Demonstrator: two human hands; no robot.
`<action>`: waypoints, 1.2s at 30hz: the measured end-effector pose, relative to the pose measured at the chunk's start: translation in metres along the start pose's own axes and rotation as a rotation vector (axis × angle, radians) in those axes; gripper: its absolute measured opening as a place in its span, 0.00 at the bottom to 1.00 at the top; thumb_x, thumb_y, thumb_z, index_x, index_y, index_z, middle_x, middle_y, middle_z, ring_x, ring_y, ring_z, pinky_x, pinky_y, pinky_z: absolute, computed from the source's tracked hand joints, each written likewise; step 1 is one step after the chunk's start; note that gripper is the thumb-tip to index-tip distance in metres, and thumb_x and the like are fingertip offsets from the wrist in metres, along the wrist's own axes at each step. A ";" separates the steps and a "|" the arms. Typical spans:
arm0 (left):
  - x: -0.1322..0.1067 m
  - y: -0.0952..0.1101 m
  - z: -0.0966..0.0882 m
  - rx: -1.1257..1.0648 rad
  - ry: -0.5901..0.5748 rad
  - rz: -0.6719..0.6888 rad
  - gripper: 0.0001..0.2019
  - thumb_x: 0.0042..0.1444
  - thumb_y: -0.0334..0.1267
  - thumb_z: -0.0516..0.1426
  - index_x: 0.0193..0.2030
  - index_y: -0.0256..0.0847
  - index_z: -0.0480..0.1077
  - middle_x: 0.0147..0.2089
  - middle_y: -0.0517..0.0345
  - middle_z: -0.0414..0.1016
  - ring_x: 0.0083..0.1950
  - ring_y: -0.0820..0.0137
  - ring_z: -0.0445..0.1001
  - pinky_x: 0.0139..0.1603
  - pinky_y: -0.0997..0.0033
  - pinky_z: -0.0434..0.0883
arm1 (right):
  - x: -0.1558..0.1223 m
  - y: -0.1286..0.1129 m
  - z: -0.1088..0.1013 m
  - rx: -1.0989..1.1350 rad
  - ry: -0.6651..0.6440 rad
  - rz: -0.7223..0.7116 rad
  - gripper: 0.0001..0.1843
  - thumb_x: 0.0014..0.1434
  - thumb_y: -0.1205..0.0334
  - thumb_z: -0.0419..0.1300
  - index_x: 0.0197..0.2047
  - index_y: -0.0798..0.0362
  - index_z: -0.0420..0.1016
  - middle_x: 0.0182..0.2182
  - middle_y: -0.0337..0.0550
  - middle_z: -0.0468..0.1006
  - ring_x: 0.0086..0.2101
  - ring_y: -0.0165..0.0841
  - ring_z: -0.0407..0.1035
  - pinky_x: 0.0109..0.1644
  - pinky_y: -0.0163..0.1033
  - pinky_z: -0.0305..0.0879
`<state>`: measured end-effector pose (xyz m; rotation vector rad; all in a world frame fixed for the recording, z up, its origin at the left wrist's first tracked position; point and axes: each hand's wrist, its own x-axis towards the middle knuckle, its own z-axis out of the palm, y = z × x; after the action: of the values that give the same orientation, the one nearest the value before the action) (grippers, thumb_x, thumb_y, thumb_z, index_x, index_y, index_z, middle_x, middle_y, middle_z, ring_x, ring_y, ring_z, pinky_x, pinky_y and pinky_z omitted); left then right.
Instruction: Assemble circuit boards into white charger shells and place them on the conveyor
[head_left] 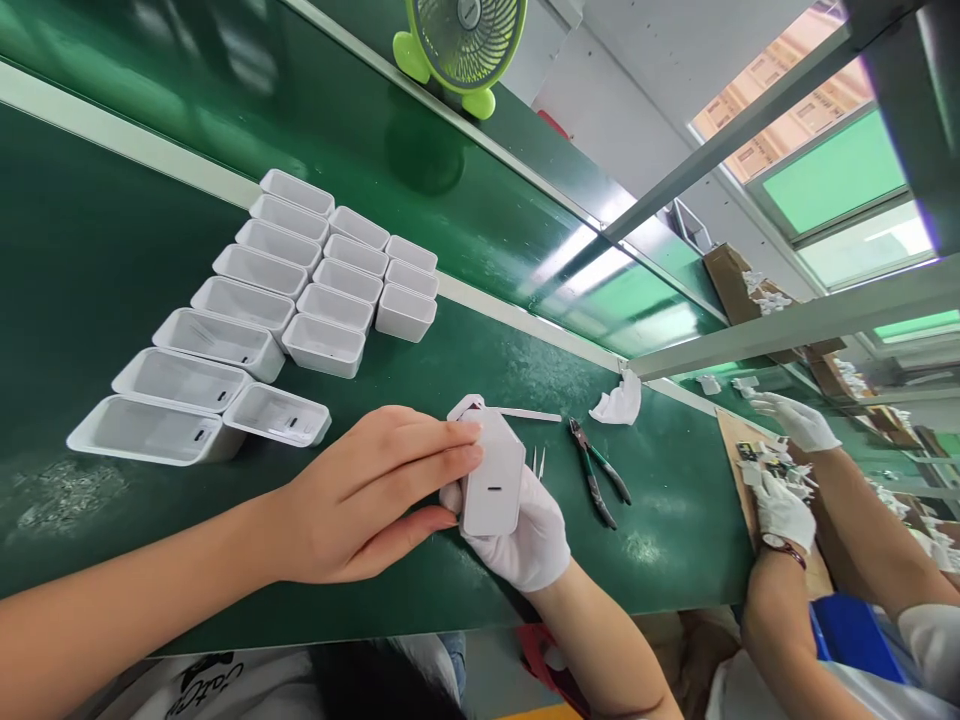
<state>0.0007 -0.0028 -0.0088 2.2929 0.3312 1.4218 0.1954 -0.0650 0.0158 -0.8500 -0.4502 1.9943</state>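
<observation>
White open housings [259, 300] in rows, counter [112, 230] left. Bare left hand [360, 495], fingers pressed together on white charger casing [491, 480]; gloved right hand [525, 540] cups it beneath. Tweezers [538, 460], cutters [596, 480] just right. Co-worker's gloved hands [784, 505] far right.

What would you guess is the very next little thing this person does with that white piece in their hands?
Probably set the white casing down beside the open white shells in rows on the green belt. Both the bare left hand and gloved right hand grip it, and it looks closed.
</observation>
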 end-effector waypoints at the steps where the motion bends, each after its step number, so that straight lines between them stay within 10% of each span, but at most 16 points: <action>1: 0.000 0.000 0.000 0.001 -0.001 -0.001 0.26 0.64 0.29 0.58 0.69 0.33 0.62 0.60 0.37 0.74 0.57 0.60 0.76 0.55 0.60 0.78 | 0.000 0.000 0.000 0.001 0.002 0.003 0.34 0.55 0.48 0.74 0.60 0.47 0.68 0.43 0.41 0.79 0.38 0.32 0.77 0.43 0.35 0.75; 19: -0.002 -0.001 0.000 0.005 -0.019 0.008 0.27 0.65 0.30 0.58 0.70 0.31 0.59 0.62 0.36 0.71 0.59 0.60 0.73 0.58 0.60 0.75 | 0.001 -0.002 0.006 0.134 -0.114 -0.051 0.19 0.63 0.58 0.70 0.56 0.46 0.76 0.42 0.37 0.82 0.41 0.29 0.79 0.45 0.30 0.75; 36: -0.003 0.000 -0.001 -0.018 -0.072 -0.012 0.34 0.63 0.25 0.58 0.74 0.32 0.53 0.65 0.38 0.66 0.62 0.60 0.69 0.62 0.60 0.70 | 0.001 0.000 0.000 0.025 -0.042 -0.029 0.29 0.57 0.51 0.74 0.57 0.47 0.69 0.40 0.39 0.79 0.38 0.31 0.78 0.38 0.30 0.75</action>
<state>-0.0018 -0.0035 -0.0104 2.3176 0.3084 1.3275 0.1946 -0.0642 0.0156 -0.7834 -0.4580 1.9898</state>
